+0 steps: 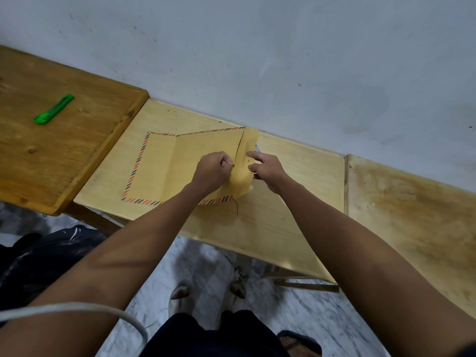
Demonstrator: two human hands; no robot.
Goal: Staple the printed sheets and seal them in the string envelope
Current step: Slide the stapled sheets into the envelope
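Observation:
A yellow-brown string envelope with a red and black striped border lies flat on the pale wooden table. Its flap is folded over at the right end. My left hand has its fingers curled and pinches the thin dark string at the flap's edge. My right hand presses the flap down with its forefinger beside the small button. A loose end of string trails off below the envelope. A white sliver of paper peeks out past the flap. No stapler is in view.
A green utility knife lies on the darker wooden table at the left. Another worn table adjoins on the right. A grey wall runs close behind. A dark bag sits on the marble floor at the left, and my feet are below.

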